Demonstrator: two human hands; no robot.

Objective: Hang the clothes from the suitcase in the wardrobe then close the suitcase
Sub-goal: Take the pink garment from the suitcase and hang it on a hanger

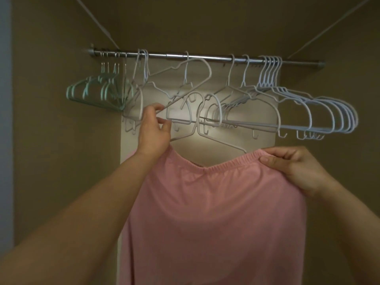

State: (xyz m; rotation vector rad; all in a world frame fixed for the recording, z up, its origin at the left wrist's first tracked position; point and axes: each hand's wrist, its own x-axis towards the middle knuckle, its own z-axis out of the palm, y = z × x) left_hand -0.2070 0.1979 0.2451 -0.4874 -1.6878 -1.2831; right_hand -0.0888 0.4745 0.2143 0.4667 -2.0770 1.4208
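Note:
A pink garment [213,219] with an elastic waistband hangs in front of me inside the wardrobe. My right hand [292,169] pinches the waistband at its right end. My left hand [154,130] is raised at the garment's left end, and its thumb and fingers pinch the thin bar of a white hanger [185,95] that is tilted on the metal rail [205,58]. A second white hanger [218,140] sits partly inside the waistband, its hook off the rail. The suitcase is out of sight.
Several white hangers [308,112] crowd the rail's right half. A bunch of mint-green hangers [96,91] hangs at the left end. Brown wardrobe walls [51,140] close in both sides, with a lit pale back panel [236,140] behind.

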